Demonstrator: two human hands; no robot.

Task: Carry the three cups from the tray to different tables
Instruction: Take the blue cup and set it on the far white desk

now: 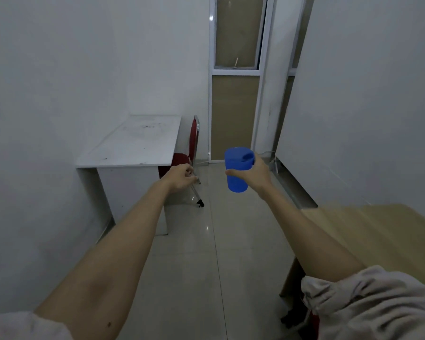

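Cup (237,171) in right hand (255,173) above floor (206,241), desk (138,146) ahead left, chair (193,143) beside it, table (368,236) right.

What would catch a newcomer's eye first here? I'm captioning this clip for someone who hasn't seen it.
The bright blue cup, held upright in the right hand over the tiled floor at centre frame. Next, the white table against the left wall with a red chair beside it. The left hand carries nothing.

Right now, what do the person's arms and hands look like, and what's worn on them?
Both forearms are bare, with pale beige-grey sleeves pushed up and bunched near the elbows. The right sleeve shows thick gathered folds. No gloves, watch or rings are visible on the left hand or the right hand.
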